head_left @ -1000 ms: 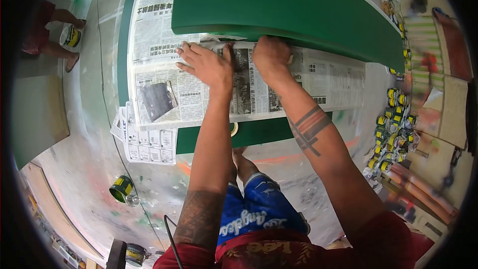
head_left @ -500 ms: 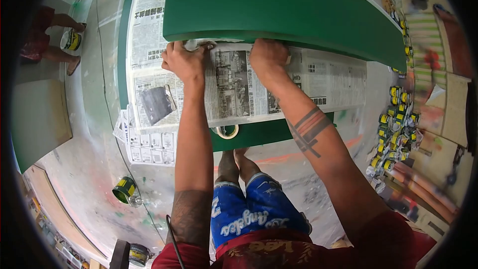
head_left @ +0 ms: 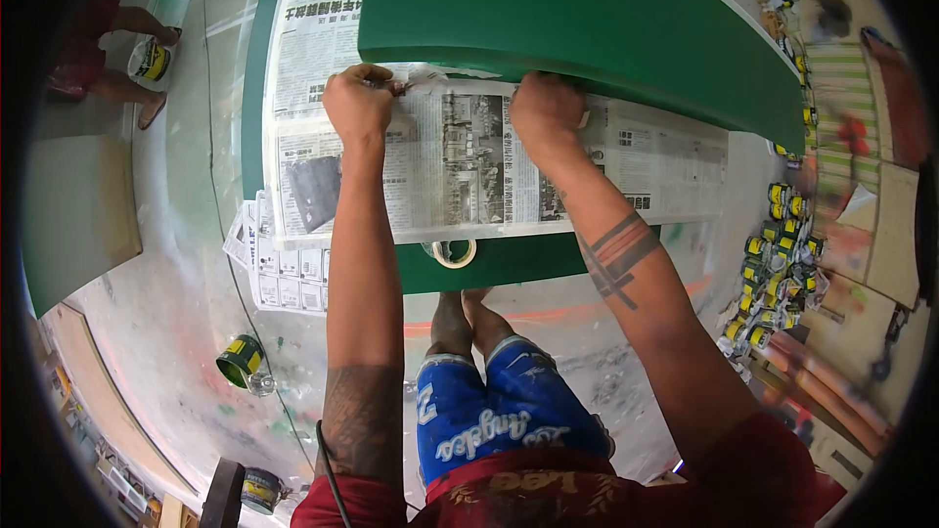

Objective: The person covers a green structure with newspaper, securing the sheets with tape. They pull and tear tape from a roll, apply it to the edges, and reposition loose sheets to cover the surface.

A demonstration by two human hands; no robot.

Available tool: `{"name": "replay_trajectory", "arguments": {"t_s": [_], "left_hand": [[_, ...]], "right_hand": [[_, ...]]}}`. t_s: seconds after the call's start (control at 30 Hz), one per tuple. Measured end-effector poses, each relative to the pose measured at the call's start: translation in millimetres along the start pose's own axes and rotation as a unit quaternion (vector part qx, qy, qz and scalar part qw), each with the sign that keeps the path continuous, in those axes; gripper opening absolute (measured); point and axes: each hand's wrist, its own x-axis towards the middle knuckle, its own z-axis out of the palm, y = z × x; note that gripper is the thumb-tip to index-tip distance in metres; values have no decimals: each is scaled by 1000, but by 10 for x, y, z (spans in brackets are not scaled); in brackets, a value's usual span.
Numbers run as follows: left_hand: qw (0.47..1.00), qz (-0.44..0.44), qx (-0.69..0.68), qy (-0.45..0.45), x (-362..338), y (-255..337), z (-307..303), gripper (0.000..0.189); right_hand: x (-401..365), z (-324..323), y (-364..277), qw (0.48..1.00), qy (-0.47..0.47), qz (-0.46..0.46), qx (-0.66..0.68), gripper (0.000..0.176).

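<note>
A smooth green panel [head_left: 587, 29] stands above a board covered in newspaper [head_left: 474, 152]. A pale, crumpled strip [head_left: 430, 73], like masking tape or thin paper, runs along the panel's near lower edge. My left hand [head_left: 359, 105] is closed in a pinch at the strip's left end, just off the panel's corner. Against the same edge farther right, my right hand [head_left: 548, 110] is curled, its fingertips hidden; a small pale bit shows beside it. Under my left forearm lies a dark grey square sheet [head_left: 314, 192], like sandpaper.
A tape roll [head_left: 453, 252] lies on a green board [head_left: 528, 269] near my legs. On the floor at left are an open paint can [head_left: 240, 360] and a cable [head_left: 220, 205]. Several cans [head_left: 773, 274] crowd the right side. Another person's legs [head_left: 127, 88] show upper left.
My left hand has moved left relative to the panel's corner, pulling clear of the edge while still pinched. My right hand stays at the edge. The whole view has shifted slightly.
</note>
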Motion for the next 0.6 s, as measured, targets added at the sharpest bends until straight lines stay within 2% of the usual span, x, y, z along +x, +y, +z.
{"name": "replay_trajectory", "arguments": {"t_s": [0.17, 0.23, 0.27, 0.33, 0.37, 0.4, 0.43, 0.47, 0.5, 0.57, 0.6], "left_hand": [[996, -53, 39, -65, 73, 105, -36, 16], [1000, 9, 28, -10, 22, 60, -10, 15], [1000, 9, 26, -9, -32, 41, 15, 15], [979, 137, 105, 112, -362, 229, 1, 13], [988, 107, 50, 97, -579, 308, 69, 16], [986, 139, 4, 94, -803, 326, 214, 29], [987, 156, -8, 50, -1018, 434, 316, 42], [978, 204, 16, 37, -1190, 534, 457, 49], [977, 202, 59, -30, -1357, 584, 566, 52], [958, 232, 132, -107, -1448, 680, 663, 55], [960, 226, 131, -104, -1452, 672, 697, 55]], "right_hand": [[-4, -73, 13, 999, 15, -32, -8, 23], [-15, -61, 11, 999, 22, -29, 0, 24], [-6, -52, 8, 999, 24, -30, -1, 24], [-22, -105, -37, 1000, -9, 11, 24, 27], [-23, -139, -48, 1000, -11, 12, 22, 27], [-27, -168, -54, 999, -36, 16, 26, 26], [-38, -170, -45, 998, -61, 19, 29, 26], [-55, -143, -20, 997, -63, 21, 27, 26], [-51, -117, 2, 999, -44, 7, 16, 24], [-13, -117, 15, 1000, -24, -17, 1, 25], [-12, -119, 22, 1000, -27, -15, 8, 27]]}}
